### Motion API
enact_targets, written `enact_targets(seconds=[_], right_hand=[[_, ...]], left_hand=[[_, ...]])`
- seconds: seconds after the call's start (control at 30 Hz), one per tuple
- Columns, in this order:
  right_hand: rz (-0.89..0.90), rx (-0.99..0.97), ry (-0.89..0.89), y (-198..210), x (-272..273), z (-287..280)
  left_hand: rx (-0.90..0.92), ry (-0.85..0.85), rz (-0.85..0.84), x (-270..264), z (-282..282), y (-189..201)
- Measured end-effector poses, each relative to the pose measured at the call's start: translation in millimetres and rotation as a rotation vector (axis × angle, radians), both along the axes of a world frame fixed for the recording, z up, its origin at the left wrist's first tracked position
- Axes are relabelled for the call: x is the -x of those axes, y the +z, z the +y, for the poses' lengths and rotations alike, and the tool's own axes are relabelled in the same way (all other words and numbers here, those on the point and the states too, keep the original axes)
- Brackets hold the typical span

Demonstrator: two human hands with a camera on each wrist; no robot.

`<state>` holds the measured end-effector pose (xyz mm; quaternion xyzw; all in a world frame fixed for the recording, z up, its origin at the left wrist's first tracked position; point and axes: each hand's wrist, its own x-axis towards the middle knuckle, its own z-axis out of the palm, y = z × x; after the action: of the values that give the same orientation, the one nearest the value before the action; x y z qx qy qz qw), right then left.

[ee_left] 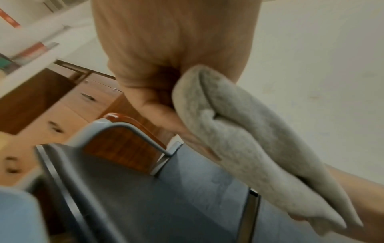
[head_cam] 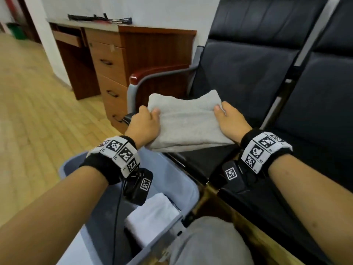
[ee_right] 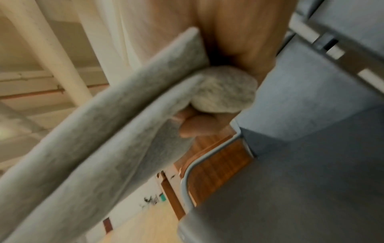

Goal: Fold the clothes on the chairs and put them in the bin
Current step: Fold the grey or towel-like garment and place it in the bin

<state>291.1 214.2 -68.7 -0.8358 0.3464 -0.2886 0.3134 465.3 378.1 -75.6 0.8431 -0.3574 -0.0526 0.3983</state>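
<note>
my left hand [head_cam: 145, 125] grips folded grey garment [head_cam: 184, 123], left edge | my right hand [head_cam: 232, 121] grips its right edge | garment mid-frame, lifted over black chair [head_cam: 248, 73] | blue bin [head_cam: 172, 178] lower centre

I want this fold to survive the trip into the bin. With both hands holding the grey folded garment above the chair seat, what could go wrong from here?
1. The left hand and right hand grip only the side edges of the grey garment, so its layers may sag or unfold.
2. A white folded item already fills one end of the bin; landing on it crooked could spoil both folds.
3. The dangling cable might snag the bin.
</note>
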Motion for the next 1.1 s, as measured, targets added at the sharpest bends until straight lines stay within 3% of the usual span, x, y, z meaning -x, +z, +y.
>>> enact_targets(seconds=[0.33, 0.47, 0.63, 0.8, 0.97, 1.1], right_hand=[[0.140, -0.135, 0.224, -129, -129, 62], [0.211, -0.143, 0.301, -186, -151, 71], [0.421, -0.257, 0.339, -239, -153, 62], [0.630, -0.298, 0.301, -271, -160, 40], [0.903, -0.340, 0.304, -308, -166, 21], [1.114, -0.266, 0.381, -329, -170, 15]], left_hand=[[0.001, 0.276, 0.247, -58, 96, -150], [-0.058, 0.389, 0.339, -61, 110, -201], [-0.172, 0.384, 0.512, -57, 106, -255], [-0.313, 0.304, 0.673, -54, 94, -292], [-0.276, 0.295, 0.934, -47, 85, -316], [-0.358, 0.258, 1.103, -44, 80, -330]])
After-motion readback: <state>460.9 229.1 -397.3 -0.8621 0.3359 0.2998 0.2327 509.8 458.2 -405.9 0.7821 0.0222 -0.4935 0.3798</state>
